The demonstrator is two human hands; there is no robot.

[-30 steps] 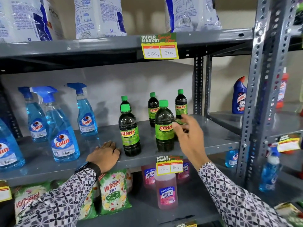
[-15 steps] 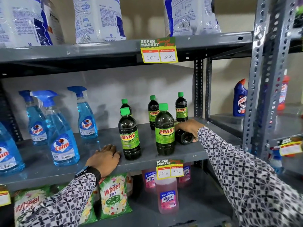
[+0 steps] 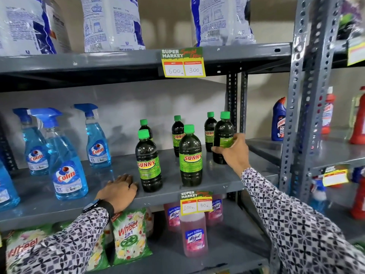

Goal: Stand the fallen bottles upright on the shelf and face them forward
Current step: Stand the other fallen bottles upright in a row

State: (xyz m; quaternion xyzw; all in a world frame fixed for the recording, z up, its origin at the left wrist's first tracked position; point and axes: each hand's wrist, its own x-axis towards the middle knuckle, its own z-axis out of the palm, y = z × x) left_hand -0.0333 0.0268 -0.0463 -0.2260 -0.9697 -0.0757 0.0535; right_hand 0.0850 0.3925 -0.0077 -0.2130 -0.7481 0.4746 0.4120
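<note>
Sunny bottles (image 3: pixel 149 161) stand mid-shelf; your left hand (image 3: pixel 118 189) rests flat and empty beside them, while your right hand (image 3: pixel 234 153) grips the rightmost bottle (image 3: pixel 222 135) upright, its label turned away from you.

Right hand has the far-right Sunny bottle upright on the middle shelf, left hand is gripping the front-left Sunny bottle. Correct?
Not quite. In the head view the left hand rests flat on the middle shelf beside the front-left Sunny bottle, not gripping it. The right hand does hold the far-right Sunny bottle upright.
</note>
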